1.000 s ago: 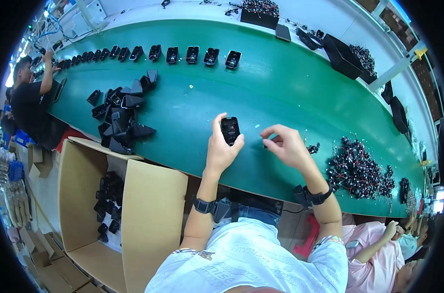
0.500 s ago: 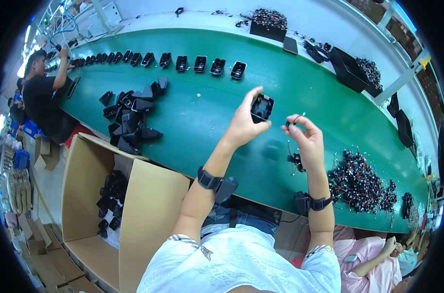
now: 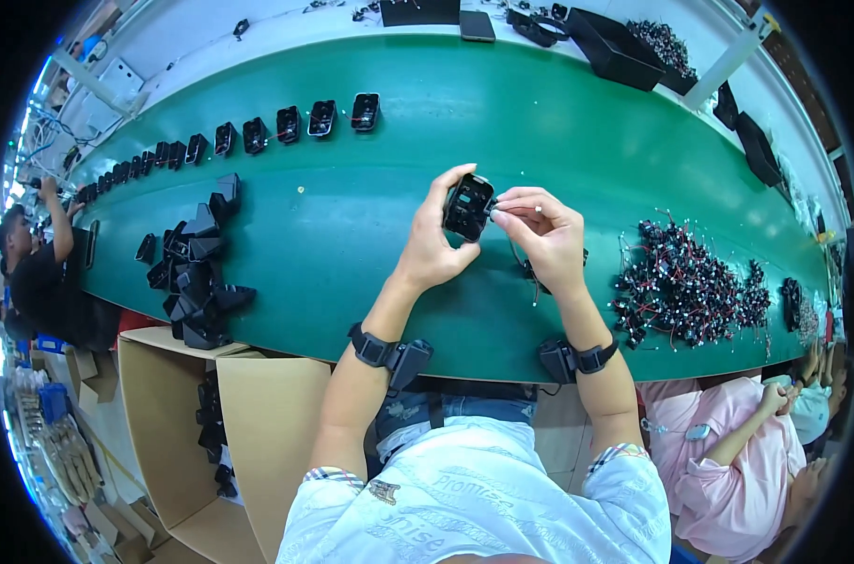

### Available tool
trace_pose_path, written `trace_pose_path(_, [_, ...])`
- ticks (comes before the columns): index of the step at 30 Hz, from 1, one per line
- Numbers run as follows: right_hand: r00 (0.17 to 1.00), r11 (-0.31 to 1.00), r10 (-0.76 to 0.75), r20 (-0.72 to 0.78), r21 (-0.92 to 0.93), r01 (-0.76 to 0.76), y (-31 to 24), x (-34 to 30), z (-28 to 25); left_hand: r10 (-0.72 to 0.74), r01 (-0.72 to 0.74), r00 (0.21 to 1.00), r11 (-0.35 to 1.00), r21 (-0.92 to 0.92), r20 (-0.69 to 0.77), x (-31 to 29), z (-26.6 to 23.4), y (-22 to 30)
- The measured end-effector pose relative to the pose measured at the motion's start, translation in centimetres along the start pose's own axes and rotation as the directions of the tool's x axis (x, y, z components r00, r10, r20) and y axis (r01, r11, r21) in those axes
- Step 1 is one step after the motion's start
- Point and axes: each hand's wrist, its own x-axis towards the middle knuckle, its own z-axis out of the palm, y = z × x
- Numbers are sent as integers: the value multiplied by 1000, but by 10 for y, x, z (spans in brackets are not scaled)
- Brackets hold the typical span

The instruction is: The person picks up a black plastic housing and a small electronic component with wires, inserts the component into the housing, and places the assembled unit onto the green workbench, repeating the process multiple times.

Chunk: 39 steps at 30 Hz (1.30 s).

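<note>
My left hand point(image 3: 434, 240) grips a black plastic housing point(image 3: 468, 209) above the green table, its hollow side facing up. Dark parts and a few teal spots show inside the housing. At the housing's right edge, the fingers of my right hand point(image 3: 544, 235) are pinched on a small black part with wires point(image 3: 492, 214); its exact kind is too small to make out. Under my right hand lies another small wired part point(image 3: 530, 273), mostly covered. To the right is a heap of small black wired parts point(image 3: 681, 287).
A row of black housings point(image 3: 289, 124) runs along the table's far left. Loose black shells point(image 3: 196, 249) are piled nearer. An open cardboard box point(image 3: 276, 432) stands at the near edge. Black bins point(image 3: 615, 52) sit at the back. People are at the left and right.
My right hand has come up to the housing with the wired part. My left hand has turned the housing. The whole view has shifted, with the table's things appearing further left and higher.
</note>
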Motion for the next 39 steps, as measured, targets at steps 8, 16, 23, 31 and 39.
trace_pose_path(8, [996,991,-45,78,-120,54,-10,1,-5,-208,321,928,867,-381,309,3,-27,16])
trace_pose_path(16, [967,892,-153,202,-393,224,-18,2,-3,-231,337,909,897,-287,347,0,-32,2])
trace_pose_path(23, [963,805,-207,175,-528,269,-13,-6,4,-197,254,953,934,-252,230,1,-25,7])
trace_pose_path(31, [977,824,-110,183,-532,193,-10,-10,13,-173,210,972,940,-267,156,1,-28,3])
trace_pose_path(39, [891,804,-106,442,-490,338,-24,-2,-2,-160,274,945,863,-423,286,3,-34,2])
